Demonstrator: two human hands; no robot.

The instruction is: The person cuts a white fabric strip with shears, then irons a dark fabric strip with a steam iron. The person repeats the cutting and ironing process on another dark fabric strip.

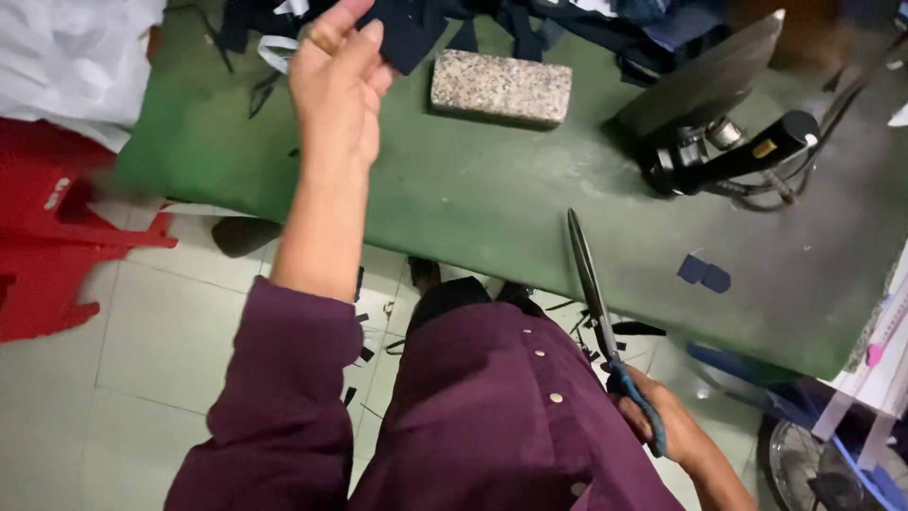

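My left hand (336, 80) reaches out over the green table (473, 189) and pinches the edge of a dark navy fabric piece (416, 28) at the far side. My right hand (662, 426) is low by my hip and grips the blue handles of long scissors (591, 284). Their closed blades point up and away across the table's near edge. I wear a dark purple buttoned shirt.
A speckled stone block (501, 88) lies on the table near the fabric. An iron (719, 114) rests on its side at the right, with cables. A small blue scrap (704, 273) lies near the right edge. A red plastic stool (57, 227) stands at left; fabric scraps litter the tiled floor.
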